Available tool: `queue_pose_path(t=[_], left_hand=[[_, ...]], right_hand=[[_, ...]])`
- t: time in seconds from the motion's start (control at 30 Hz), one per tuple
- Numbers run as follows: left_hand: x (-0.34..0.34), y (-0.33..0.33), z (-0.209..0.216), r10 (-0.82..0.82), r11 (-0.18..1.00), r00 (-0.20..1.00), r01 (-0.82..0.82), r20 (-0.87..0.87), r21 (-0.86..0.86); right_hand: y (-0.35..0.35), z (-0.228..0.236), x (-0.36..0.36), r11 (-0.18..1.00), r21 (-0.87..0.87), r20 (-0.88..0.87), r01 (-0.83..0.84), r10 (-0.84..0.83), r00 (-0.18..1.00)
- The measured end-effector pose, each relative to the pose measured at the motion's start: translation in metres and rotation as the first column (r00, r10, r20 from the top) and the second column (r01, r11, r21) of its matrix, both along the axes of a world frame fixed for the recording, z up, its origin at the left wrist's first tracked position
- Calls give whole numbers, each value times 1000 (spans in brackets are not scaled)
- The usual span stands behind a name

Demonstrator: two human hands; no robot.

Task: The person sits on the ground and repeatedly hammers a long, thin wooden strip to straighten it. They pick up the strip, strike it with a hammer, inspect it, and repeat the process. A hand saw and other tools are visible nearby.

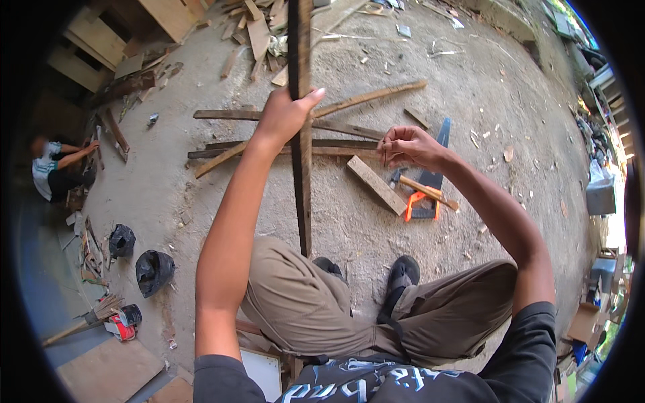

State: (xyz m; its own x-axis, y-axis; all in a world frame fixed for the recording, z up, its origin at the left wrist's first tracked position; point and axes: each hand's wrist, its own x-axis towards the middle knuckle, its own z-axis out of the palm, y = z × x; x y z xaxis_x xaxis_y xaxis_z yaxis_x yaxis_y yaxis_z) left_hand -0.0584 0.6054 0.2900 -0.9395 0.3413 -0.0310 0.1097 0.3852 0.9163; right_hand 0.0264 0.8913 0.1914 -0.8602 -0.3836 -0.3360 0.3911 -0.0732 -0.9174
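My left hand (285,114) grips a long dark wooden slat (302,168) that stands nearly upright, its lower end near my feet. My right hand (406,146) is closed, fingers pinched together as if on something small; I cannot tell what. It hovers to the right of the slat, above a short pale plank (376,185). Just below my right wrist lie a hammer with a wooden handle (426,191) and a hand saw with an orange handle (423,205) on the sandy ground.
Several long wooden strips (336,127) lie crossed on the ground behind the slat. Scrap wood (259,33) is piled at the back. Another person (57,168) crouches at the far left. Two black bags (153,270) and a red power tool (122,324) lie lower left.
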Motion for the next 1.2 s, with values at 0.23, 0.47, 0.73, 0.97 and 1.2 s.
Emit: queue_pose_path(t=[0.23,0.47,0.73,0.97,1.2], left_hand=[[19,-57,5,244,959,963,-257,116,115],[35,-77,12,250,960,967,-254,50,116],[48,-93,18,258,959,966,-259,24,119],[52,-111,18,291,947,957,-287,-5,140],[67,-134,32,359,925,933,-358,18,125]], right_hand=[[-36,59,2,890,-420,-217,-174,88,972],[-75,102,8,887,-453,-201,-86,-8,980],[-88,111,22,836,-524,-202,-164,66,977],[-88,91,10,831,-537,-180,-146,56,982],[-101,74,2,905,-422,-126,-53,-1,992]])
